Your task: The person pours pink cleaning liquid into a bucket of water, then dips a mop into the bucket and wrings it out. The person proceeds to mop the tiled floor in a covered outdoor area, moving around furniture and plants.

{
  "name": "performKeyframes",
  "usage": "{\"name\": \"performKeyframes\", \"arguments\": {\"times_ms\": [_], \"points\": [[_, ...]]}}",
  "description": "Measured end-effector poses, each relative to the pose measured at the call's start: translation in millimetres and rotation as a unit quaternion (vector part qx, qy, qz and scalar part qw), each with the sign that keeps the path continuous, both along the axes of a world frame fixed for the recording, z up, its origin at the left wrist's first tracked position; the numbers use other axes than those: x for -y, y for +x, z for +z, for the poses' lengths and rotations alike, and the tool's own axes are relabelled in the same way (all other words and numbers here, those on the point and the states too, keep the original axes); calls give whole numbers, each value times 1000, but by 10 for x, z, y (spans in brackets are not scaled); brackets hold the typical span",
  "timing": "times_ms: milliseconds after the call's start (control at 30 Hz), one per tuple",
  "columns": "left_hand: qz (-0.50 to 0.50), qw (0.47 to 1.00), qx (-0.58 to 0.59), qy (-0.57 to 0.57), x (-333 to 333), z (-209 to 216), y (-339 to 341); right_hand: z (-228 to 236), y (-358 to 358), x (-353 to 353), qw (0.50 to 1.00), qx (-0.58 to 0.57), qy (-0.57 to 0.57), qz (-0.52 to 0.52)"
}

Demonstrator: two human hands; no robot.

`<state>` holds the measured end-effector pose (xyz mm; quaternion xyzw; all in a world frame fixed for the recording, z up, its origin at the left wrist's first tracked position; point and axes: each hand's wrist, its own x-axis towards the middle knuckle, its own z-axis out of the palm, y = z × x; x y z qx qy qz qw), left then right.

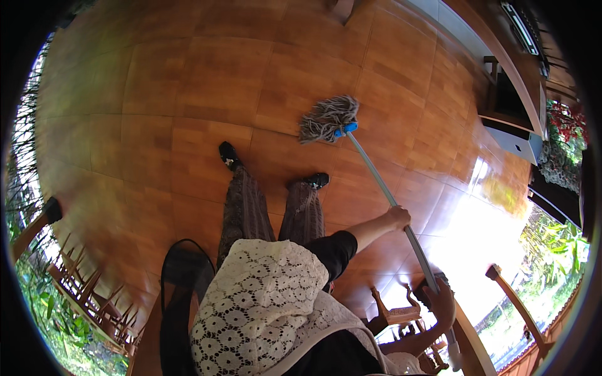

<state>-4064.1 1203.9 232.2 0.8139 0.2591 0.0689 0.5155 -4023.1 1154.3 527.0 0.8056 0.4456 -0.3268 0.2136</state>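
Hands clamp a mop handle [389,194]: left hand [399,217] mid-shaft, right hand [443,302] apparently closed near its top end. Shaft slants forward-left to the mop head [327,118] on the tiled floor [188,94], nearer the left hand.

the mop [327,118] has a grey-brown stringy head, a bright blue collar and a silvery grey handle. floor [188,81] is warm orange-brown wood-look tiles with a glossy white glare patch. trousers [246,210] are dark with a fine brownish print, shoes [229,155] black, sleeve [335,249] black, and the lacy top [257,307] is cream crochet over black.
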Motion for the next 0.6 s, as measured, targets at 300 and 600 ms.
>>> {"name": "performKeyframes", "arguments": {"times_ms": [300,600], "points": [[214,976,10,39,-105,-273,-1651,-404,-884,-456,986,-41,-39,154],[515,825,-215,88,-386,-984,-4876,-2714,-3261,-1222,929,-239,-24,280]]}}
